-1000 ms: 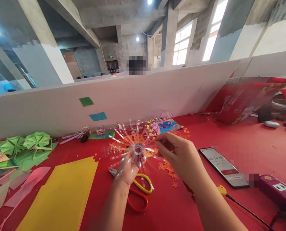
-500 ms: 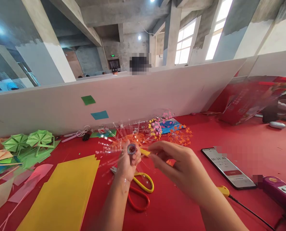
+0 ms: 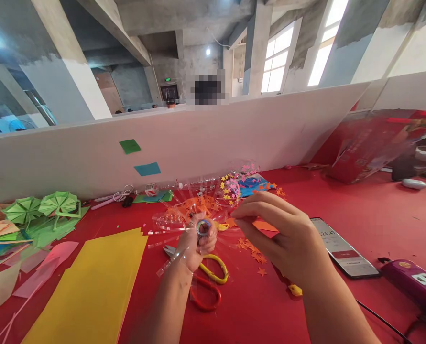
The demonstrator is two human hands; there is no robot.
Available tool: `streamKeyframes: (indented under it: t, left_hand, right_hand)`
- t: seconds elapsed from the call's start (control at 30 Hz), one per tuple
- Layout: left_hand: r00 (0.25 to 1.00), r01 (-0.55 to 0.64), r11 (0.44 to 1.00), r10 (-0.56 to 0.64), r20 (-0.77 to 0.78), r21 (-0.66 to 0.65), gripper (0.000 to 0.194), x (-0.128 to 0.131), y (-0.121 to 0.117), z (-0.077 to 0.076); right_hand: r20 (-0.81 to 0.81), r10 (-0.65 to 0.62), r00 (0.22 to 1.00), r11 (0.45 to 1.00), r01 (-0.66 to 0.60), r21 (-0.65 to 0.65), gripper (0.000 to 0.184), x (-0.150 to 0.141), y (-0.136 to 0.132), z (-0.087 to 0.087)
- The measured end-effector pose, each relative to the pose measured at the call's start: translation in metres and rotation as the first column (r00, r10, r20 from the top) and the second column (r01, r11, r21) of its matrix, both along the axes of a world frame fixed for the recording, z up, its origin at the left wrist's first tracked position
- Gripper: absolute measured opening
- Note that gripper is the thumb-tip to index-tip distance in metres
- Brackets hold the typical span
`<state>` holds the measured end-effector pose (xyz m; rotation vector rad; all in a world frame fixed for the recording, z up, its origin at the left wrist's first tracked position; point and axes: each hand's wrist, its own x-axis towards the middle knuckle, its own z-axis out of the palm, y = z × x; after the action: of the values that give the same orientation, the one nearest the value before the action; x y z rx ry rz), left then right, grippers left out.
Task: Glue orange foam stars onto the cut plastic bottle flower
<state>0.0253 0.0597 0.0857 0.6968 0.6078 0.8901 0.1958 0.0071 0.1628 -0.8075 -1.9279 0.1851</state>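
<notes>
My left hand [image 3: 195, 246] is closed round the neck of a clear plastic bottle top [image 3: 203, 226] cut into thin strips that fan outward. My right hand [image 3: 282, 234] hovers just right of it, fingers curled with thumb and forefinger pinched near one strip; what they pinch is too thin to make out. Yellow and red scissors [image 3: 208, 282] lie on the red table [image 3: 241, 306] under my left hand. Orange paper stars [image 3: 252, 251] are scattered beneath my right hand.
Yellow paper sheets [image 3: 91, 286] lie at the front left, green folded paper umbrellas [image 3: 40, 208] at the far left. A phone [image 3: 345, 251] and a purple power strip [image 3: 413, 282] sit at the right. A white partition wall [image 3: 198, 138] runs along the back. More starred plastic pieces [image 3: 241, 184] stand behind.
My left hand has turned the cut bottle top so its strips fan left and away. My right hand has moved up and slightly right, now covering part of the phone.
</notes>
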Motion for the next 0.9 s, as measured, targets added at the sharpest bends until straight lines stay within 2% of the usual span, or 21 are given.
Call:
streamKeyframes:
  t: [0.1,0.2,0.3,0.43,0.7,0.9]
  left_hand:
    - [1.000,-0.005,1.000,0.005,0.008,-0.005,0.054,0.000,0.001,-0.002]
    - [1.000,0.004,1.000,-0.004,0.029,-0.009,0.051,-0.001,0.003,-0.006]
    - [0.999,0.021,0.999,-0.020,0.031,-0.026,0.048,-0.001,0.004,-0.009]
    - [0.999,0.010,0.998,-0.008,0.045,-0.062,0.046,0.000,0.003,-0.009]
    - [0.991,-0.132,0.981,0.131,-0.017,-0.141,0.047,0.002,0.000,-0.008]
    - [0.995,-0.101,0.986,0.101,-0.005,-0.136,0.048,0.003,0.000,-0.010]
  right_hand:
    - [0.124,0.063,0.990,0.996,-0.055,-0.067,0.015,0.000,-0.001,-0.002]
    - [0.201,0.035,0.979,0.997,-0.021,-0.072,0.017,0.000,-0.001,-0.005]
    - [0.184,0.002,0.983,0.999,0.006,-0.040,0.014,-0.001,0.000,-0.008]
    - [0.167,0.055,0.984,0.998,-0.051,-0.027,0.012,-0.005,0.000,-0.008]
    - [0.135,0.070,0.988,0.996,-0.063,-0.059,0.011,-0.019,0.004,-0.013]
    - [0.083,0.073,0.994,0.993,-0.065,-0.094,0.018,-0.022,0.004,-0.017]
